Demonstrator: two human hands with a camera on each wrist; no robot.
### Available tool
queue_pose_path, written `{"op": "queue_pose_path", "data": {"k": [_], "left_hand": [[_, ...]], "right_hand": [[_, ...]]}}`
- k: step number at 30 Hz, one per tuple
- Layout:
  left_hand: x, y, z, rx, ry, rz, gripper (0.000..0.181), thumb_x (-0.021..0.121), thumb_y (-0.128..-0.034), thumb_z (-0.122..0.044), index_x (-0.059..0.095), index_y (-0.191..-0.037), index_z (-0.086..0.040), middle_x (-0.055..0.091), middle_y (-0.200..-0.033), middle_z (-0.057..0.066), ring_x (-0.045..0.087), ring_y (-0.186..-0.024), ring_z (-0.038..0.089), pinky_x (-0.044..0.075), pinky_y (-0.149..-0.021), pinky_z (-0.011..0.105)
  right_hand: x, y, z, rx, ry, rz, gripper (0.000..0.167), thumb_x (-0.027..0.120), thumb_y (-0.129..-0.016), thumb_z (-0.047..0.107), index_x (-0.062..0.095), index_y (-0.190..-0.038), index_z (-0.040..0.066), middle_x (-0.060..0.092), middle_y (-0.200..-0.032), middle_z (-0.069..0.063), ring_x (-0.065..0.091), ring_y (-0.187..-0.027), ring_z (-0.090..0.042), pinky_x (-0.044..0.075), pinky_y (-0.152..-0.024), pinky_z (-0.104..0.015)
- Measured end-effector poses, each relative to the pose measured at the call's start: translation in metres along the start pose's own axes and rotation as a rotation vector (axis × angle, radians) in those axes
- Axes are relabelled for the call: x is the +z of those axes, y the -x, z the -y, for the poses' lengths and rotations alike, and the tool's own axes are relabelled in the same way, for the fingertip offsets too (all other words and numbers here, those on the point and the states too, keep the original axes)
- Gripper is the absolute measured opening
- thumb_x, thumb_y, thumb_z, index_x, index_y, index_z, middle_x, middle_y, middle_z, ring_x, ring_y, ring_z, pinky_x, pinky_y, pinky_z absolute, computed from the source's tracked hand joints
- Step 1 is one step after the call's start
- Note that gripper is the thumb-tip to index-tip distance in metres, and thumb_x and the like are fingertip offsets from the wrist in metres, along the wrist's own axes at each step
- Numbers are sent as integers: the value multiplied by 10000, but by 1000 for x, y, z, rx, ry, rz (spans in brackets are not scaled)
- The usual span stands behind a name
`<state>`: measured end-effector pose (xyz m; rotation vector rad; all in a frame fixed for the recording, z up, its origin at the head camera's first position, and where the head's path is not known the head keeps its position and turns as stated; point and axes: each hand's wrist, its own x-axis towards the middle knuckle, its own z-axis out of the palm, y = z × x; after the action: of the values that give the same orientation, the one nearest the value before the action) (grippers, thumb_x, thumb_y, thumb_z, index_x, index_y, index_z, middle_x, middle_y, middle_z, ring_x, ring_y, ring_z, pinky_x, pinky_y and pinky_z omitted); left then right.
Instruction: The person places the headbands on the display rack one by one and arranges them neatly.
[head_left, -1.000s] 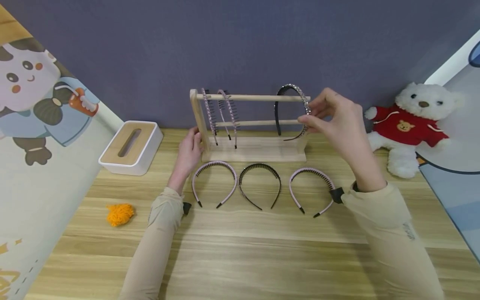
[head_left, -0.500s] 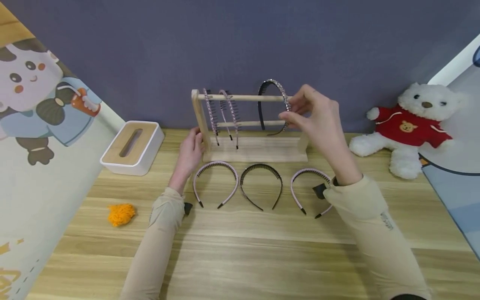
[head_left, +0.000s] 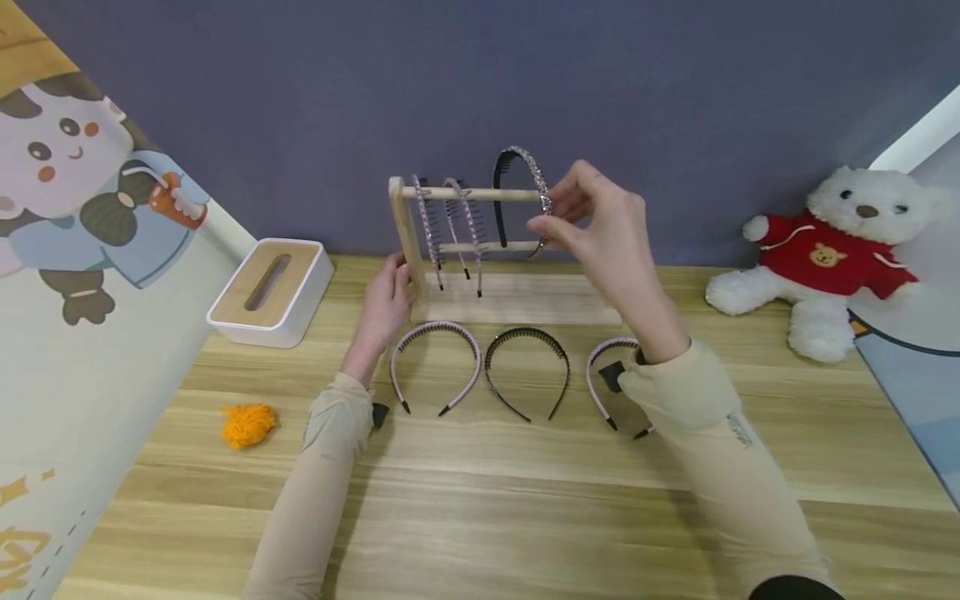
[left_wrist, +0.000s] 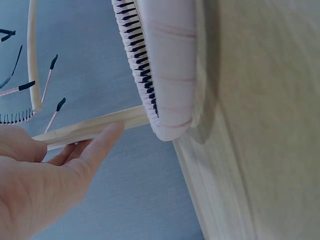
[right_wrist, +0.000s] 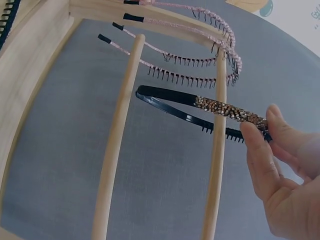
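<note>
My right hand [head_left: 606,233] pinches a black headband with a glittering top [right_wrist: 220,106] between thumb and fingers. Its loop surrounds the upper bar of a wooden headband rack [head_left: 517,298]; in the head view the hand hides its lower near end. My left hand [head_left: 386,304] grips the rack's left post [left_wrist: 85,129], one finger lying along the wood. Two pink headbands, one at the far left [head_left: 425,221] and one beside it [head_left: 471,218], hang on the bars with their teeth facing inward.
In front of the rack lie a pink headband [head_left: 476,354], a black headband [head_left: 564,367] and another pink headband [head_left: 592,379], partly under my right sleeve. A tissue box [head_left: 300,312] and orange yarn bundle [head_left: 248,426] are left; a white teddy bear [head_left: 825,250] sits right.
My right hand has carried the glittering headband leftward along the rack, closer to the two hanging pink ones. My left hand has stayed at the left post.
</note>
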<state>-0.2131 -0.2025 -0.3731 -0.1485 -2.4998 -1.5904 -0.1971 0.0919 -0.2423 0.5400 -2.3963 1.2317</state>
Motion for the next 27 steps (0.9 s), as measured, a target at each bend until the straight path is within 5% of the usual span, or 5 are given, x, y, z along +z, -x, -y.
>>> {"op": "queue_pose_path", "data": {"k": [17, 27], "left_hand": [[0, -2, 2, 29, -18, -14, 419, 363, -1176, -79, 448, -1536, 118, 553, -1469, 350, 586, -1343, 463, 595, -1060, 512], [0, -2, 2, 29, -24, -12, 420, 358, -1176, -76, 444, -1537, 119, 553, -1469, 352, 585, -1343, 468, 595, -1059, 515]], "right_hand": [[35, -6, -5, -79, -11, 7, 309, 879, -887, 115, 656, -1047, -26, 737, -960, -152, 716, -875, -277, 650, -832, -382], [48, -1, -10, -88, 11, 40, 322, 894, -854, 80, 653, -1025, -47, 734, -948, -165, 714, -869, -284, 650, -815, -352]]}}
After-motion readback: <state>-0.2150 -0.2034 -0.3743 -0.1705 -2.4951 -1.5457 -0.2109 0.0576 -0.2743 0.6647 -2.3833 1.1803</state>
